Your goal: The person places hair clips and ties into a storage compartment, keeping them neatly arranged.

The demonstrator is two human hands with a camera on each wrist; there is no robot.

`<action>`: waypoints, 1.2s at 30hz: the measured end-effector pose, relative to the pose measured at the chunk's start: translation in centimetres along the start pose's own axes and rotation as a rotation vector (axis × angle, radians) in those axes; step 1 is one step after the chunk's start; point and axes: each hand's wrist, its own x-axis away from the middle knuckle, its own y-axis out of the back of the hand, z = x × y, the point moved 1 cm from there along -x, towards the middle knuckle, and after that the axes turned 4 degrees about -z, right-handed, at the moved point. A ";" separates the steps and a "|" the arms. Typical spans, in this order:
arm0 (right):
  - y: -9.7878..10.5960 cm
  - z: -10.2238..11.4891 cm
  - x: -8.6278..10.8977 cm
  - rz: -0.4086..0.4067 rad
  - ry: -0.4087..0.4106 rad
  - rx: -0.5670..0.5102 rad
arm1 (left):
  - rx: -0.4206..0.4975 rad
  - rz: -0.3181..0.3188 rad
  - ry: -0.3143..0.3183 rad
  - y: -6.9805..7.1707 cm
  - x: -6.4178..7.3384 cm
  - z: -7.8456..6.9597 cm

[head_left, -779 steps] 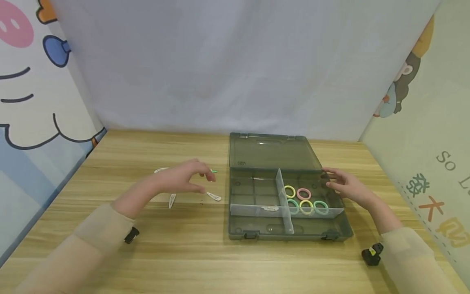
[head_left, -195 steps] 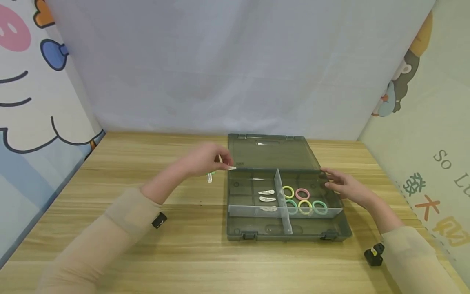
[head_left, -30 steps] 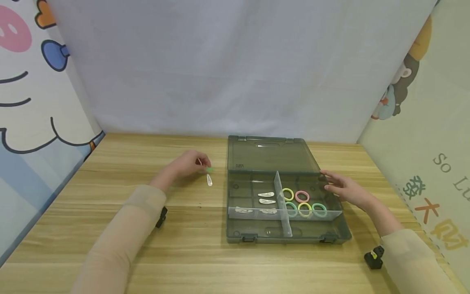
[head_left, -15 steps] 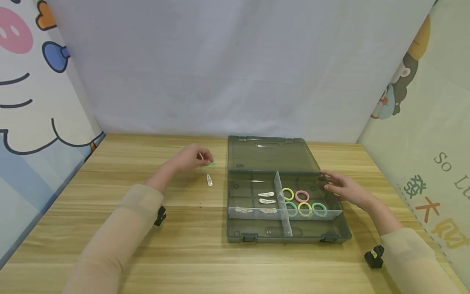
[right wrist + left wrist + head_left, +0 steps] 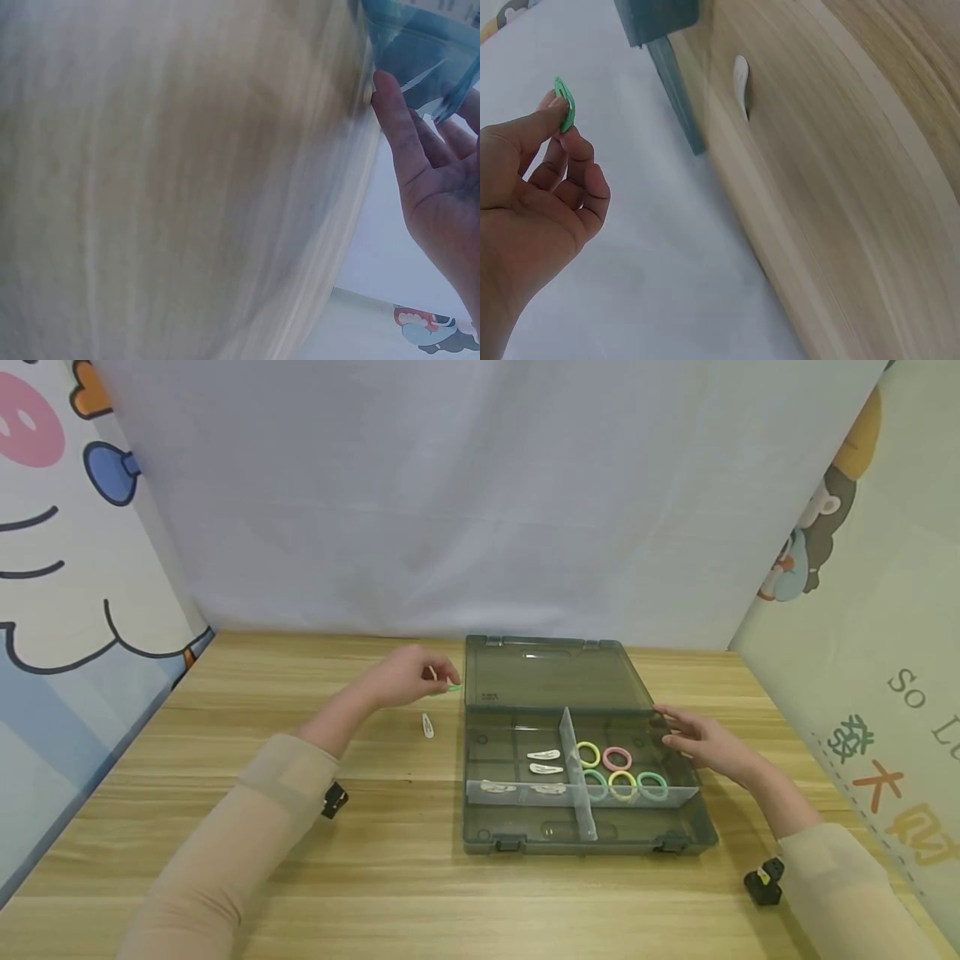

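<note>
Thumb and fingertips of my left hand (image 5: 408, 677) pinch a green snap hair clip (image 5: 565, 105), held above the table just left of the box lid. One white snap hair clip (image 5: 427, 726) lies on the table below that hand. The grey translucent divided box (image 5: 517, 837) stands with its lid (image 5: 558, 675) laid back. Several white hair clips (image 5: 543, 755) lie in its back left compartment. To the right of the divider (image 5: 576, 760) are several hair ties (image 5: 617, 759) in yellow, pink and green. My right hand (image 5: 708, 745) touches the box's right side, fingers extended.
The wooden table (image 5: 375, 877) runs back to a white cloth backdrop (image 5: 450, 510). Printed cartoon panels stand at left and right. A black wrist device (image 5: 763, 882) shows below the right sleeve.
White clips once on the table now lie in the back left compartment. Within the last second, my left hand has lifted the green clip and carried it right and back. The right hand stays put.
</note>
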 end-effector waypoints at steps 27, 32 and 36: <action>-0.1 -0.2 0.0 -0.001 -0.006 0.003 | 0.048 0.126 -0.149 -4.2 -0.9 -3.7; -0.1 0.0 0.1 -0.002 -0.007 0.009 | 0.026 0.182 -0.170 -5.5 -1.3 -3.7; -0.1 0.1 0.1 -0.003 -0.010 0.009 | -0.008 0.220 -0.201 -6.4 -1.6 -3.8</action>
